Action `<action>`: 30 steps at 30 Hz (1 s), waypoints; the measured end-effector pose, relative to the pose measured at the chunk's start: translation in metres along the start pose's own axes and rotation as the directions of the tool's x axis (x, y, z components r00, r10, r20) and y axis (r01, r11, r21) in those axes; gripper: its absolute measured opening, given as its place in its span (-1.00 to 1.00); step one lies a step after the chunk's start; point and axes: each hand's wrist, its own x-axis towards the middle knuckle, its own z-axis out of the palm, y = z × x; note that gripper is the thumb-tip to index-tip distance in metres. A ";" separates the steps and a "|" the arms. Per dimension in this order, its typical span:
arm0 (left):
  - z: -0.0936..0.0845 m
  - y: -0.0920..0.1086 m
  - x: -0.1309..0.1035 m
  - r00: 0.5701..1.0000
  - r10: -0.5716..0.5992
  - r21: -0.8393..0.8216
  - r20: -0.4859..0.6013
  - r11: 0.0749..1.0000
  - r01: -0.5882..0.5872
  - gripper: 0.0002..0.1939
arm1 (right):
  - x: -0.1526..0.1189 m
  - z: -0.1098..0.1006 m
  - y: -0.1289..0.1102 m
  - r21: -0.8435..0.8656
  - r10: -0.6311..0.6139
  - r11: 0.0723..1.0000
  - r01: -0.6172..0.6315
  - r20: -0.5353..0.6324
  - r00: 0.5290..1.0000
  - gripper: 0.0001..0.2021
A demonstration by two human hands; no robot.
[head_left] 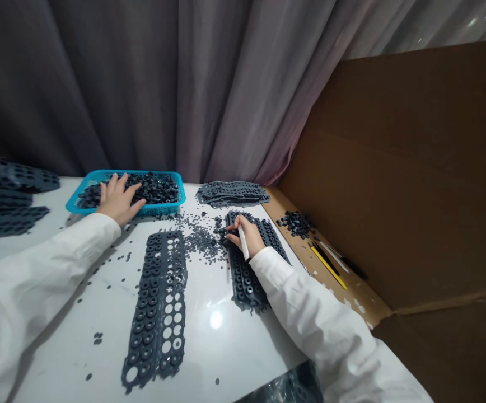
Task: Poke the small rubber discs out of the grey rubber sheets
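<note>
My left hand (119, 200) is spread over the near side of a blue basket (181, 193) filled with small black rubber parts (154, 187). Its fingers reach over the parts. My right hand (248, 238) is closed around a white pen-like tool (243, 243), above a dark moulded rubber sheet (243, 277) with rows of rings. Small dark bits lie by its fingertips. Between the hands, many tiny dark discs (204, 240) are scattered on the white table (209, 358). A second sheet (154, 308), partly punched out with round holes, lies nearer the front.
Stacked dark sheets (232, 193) lie at the back, and more sheets (12, 218) at the far left. On the cardboard at right are a pile of black parts (297, 224) and a yellow tool (327, 266). A cardboard wall (394, 168) rises beyond.
</note>
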 end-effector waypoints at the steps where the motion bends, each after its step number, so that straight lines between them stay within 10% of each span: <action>1: -0.002 0.000 -0.010 0.999 0.043 0.073 -0.008 0.996 -0.042 -0.48 | 0.002 0.001 0.000 -0.006 -0.009 1.000 0.009 0.008 1.000 -0.71; 8: -0.004 0.014 -0.083 0.941 0.305 0.045 0.147 0.948 -0.314 -0.57 | -0.019 0.009 -0.030 0.066 -0.034 0.997 0.040 -0.094 0.995 -0.78; 13: 0.036 0.011 -0.067 0.986 0.022 -0.092 0.165 0.996 -0.006 -0.58 | -0.054 0.070 -0.072 0.143 -0.147 0.983 0.117 0.224 0.963 -0.84; 17: 0.052 0.008 -0.055 0.991 -0.037 -0.309 0.126 0.948 0.075 -0.75 | -0.063 0.107 -0.078 0.048 -0.200 0.980 0.195 0.136 0.970 -0.81; 23: 0.049 0.017 -0.069 0.989 -0.124 -0.512 0.081 0.846 0.148 -0.75 | -0.059 0.114 -0.052 0.332 0.048 0.943 -0.014 -0.093 0.995 -0.84; 30: 0.056 0.020 -0.072 0.974 -0.225 -0.773 0.019 0.614 0.157 -0.68 | -0.066 0.117 -0.049 0.419 0.087 0.904 -0.084 0.011 0.996 -0.76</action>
